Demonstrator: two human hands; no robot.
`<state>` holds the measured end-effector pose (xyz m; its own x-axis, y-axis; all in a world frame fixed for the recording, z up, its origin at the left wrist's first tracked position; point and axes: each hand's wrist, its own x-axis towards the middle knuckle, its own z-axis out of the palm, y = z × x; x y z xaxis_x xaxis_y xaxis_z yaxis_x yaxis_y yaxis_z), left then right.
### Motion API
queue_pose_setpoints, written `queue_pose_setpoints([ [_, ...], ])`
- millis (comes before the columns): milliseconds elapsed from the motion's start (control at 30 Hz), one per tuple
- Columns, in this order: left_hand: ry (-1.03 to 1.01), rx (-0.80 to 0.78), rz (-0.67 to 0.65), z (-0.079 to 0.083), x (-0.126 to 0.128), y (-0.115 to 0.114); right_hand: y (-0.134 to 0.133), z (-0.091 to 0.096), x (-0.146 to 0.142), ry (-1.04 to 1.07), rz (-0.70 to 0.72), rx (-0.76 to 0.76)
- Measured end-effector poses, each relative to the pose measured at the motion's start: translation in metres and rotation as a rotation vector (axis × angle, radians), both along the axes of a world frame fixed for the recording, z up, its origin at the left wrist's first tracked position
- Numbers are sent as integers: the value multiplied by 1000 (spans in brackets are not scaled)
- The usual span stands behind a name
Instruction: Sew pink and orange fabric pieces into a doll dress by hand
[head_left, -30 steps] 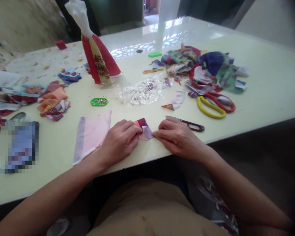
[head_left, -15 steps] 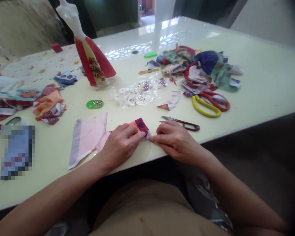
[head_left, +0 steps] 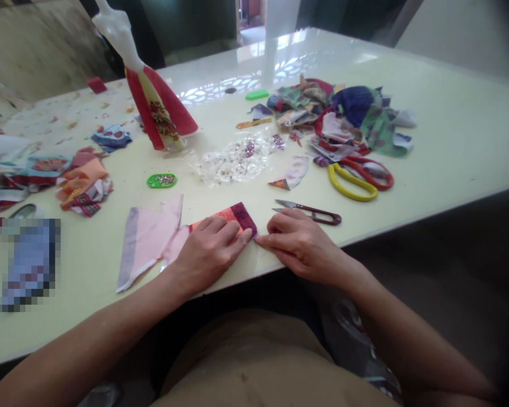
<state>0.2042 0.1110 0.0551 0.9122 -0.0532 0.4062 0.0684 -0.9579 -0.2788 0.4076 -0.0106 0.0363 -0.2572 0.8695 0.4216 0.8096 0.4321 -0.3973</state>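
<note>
Fabric spread wider since the last look: orange-and-maroon printed fabric strip (head_left: 233, 217) now lies flat on the cream bench (head_left: 449, 141), under the left hand (head_left: 207, 254), grip open, pressing down. Right hand (head_left: 301, 246), unclenched, touches its corner, just below steel thread snips with maroon handle (head_left: 309, 213).

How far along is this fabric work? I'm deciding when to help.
Done: the mannequin already wears a red-and-cream dress. In hand: the left hand presses a folded red-and-purple fabric strip onto the table, with the right hand at its end. Left: the fabric scrap pile and the plastic sheet of beads lie untouched.
</note>
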Motion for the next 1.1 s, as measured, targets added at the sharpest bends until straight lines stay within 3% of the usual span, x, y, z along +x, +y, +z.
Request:
queue_pose_setpoints([
  [733, 33, 55, -16, 3, 0, -1, -2, 0, 0, 6, -1, 10],
  [933, 45, 64, -25, 3, 2, 0, -5, -5, -1, 147, -54, 80],
  [1100, 42, 60, -26, 1, 2, 0, -5, -6, -1, 73, -51, 76],
])
